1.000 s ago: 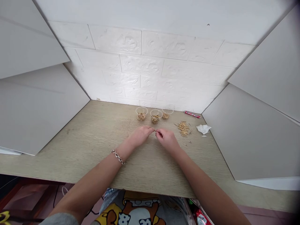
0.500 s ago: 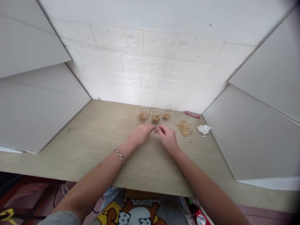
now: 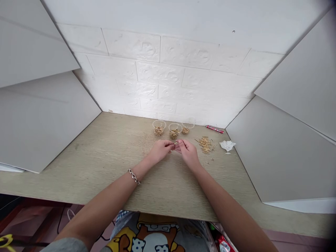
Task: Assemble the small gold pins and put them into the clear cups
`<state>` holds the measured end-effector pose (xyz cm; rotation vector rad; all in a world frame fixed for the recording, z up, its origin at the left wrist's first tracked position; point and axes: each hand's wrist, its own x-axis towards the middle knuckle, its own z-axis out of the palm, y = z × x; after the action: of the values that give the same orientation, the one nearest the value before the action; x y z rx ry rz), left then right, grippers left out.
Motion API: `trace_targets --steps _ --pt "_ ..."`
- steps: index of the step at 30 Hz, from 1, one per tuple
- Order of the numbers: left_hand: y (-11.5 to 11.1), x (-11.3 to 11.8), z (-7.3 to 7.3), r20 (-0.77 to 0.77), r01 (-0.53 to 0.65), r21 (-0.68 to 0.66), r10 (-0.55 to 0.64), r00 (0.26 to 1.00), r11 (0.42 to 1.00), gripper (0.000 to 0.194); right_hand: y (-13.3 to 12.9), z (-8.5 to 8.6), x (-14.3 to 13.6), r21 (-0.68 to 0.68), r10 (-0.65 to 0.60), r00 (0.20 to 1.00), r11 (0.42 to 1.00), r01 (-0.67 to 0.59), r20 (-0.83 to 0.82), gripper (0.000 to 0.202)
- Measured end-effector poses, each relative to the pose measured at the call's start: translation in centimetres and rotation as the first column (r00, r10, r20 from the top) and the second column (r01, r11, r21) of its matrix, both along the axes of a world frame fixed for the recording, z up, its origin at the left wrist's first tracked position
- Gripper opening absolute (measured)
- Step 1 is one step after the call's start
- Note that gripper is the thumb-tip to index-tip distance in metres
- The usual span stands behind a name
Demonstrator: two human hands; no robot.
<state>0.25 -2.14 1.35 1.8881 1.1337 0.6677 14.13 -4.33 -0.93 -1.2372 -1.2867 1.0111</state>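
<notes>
My left hand and my right hand meet over the middle of the table. Between their fingertips is a thin gold-coloured pin, pinched from both sides. Just beyond my hands stand three clear plastic cups: a left cup, a middle cup and a right cup, each with small gold-coloured pieces inside. To the right of my right hand lies a loose pile of gold-coloured pins. The exact shape of the held pin's ends is too small to tell.
Tiny gold-coloured pieces are scattered left of the cups. At the right lie a red tube-like packet and crumpled white paper. A white brick-patterned wall closes the back; grey panels flank the table.
My fingers have shifted their hold, and the thin gold-coloured pin now shows between both hands. My right hand has turned slightly. The cups and the pile stay put.
</notes>
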Motion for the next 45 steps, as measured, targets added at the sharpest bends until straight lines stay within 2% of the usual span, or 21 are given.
trace_targets --steps 5,9,13,15,19,23,26,31,32,34,36,38,40,42,45 --pt "0.1 0.2 -0.1 0.194 -0.001 -0.200 0.041 0.980 0.980 0.024 -0.1 0.2 0.0 0.029 -0.027 0.999 0.999 0.026 0.035 0.033" --pt "0.1 0.4 -0.1 0.298 -0.048 -0.407 0.182 0.937 0.912 0.026 -0.4 0.3 0.1 0.179 -0.123 0.962 0.981 0.080 0.242 0.028" --pt "0.0 0.4 -0.3 0.406 -0.029 -0.535 0.286 0.868 0.845 0.025 -0.5 0.3 0.1 0.384 -0.187 0.847 0.923 -0.022 0.498 0.022" --pt "0.0 0.4 -0.3 0.452 0.012 -0.578 0.308 0.837 0.816 0.023 -0.6 0.3 0.0 0.438 -0.213 0.769 0.894 -0.096 0.602 0.022" --pt "-0.2 0.4 -0.4 0.515 0.093 -0.616 0.311 0.799 0.782 0.017 -0.7 0.2 0.1 0.439 -0.237 0.647 0.883 -0.168 0.725 0.024" --pt "-0.2 0.5 -0.4 0.508 0.104 -0.645 0.323 0.798 0.757 0.013 -0.6 0.0 0.2 0.424 -0.236 0.596 0.884 -0.196 0.768 0.025" --pt "-0.3 0.5 -0.4 0.503 0.105 -0.658 0.332 0.798 0.745 0.013 -0.6 0.0 0.2 0.430 -0.244 0.594 0.882 -0.193 0.767 0.026" --pt "-0.4 0.4 -0.4 0.546 0.177 -0.686 0.338 0.767 0.706 0.013 -0.7 0.4 0.1 0.442 -0.282 0.583 0.884 -0.151 0.762 0.028" --pt "-0.4 0.4 -0.3 0.545 0.189 -0.688 0.325 0.773 0.701 0.015 -0.8 0.5 0.2 0.445 -0.292 0.580 0.885 -0.138 0.760 0.028" --pt "-0.5 0.3 -0.1 0.492 0.198 -0.689 0.249 0.834 0.697 0.024 -0.6 0.6 0.3 0.450 -0.311 0.590 0.887 -0.101 0.745 0.026" --pt "-0.5 0.2 0.0 0.361 0.158 -0.675 0.135 0.923 0.721 0.032 -0.3 0.5 0.6 0.445 -0.321 0.630 0.895 -0.044 0.707 0.023" --pt "-0.4 0.2 0.1 0.199 0.070 -0.627 0.073 0.977 0.776 0.036 0.4 0.0 1.1 0.408 -0.298 0.691 0.913 0.005 0.659 0.018" --pt "-0.1 0.2 0.2 0.103 -0.024 -0.565 0.099 0.990 0.825 0.035 1.0 -0.5 1.6 0.341 -0.226 0.741 0.940 -0.003 0.632 0.014" --pt "0.4 0.0 0.0 0.077 -0.087 -0.527 0.150 0.986 0.846 0.034 1.5 -0.8 1.9 0.300 -0.176 0.767 0.954 -0.022 0.617 0.012" --pt "1.0 -0.2 -0.3 0.096 -0.133 -0.489 0.204 0.974 0.862 0.033 1.6 -0.8 2.0 0.335 -0.179 0.784 0.941 -0.039 0.594 0.012"
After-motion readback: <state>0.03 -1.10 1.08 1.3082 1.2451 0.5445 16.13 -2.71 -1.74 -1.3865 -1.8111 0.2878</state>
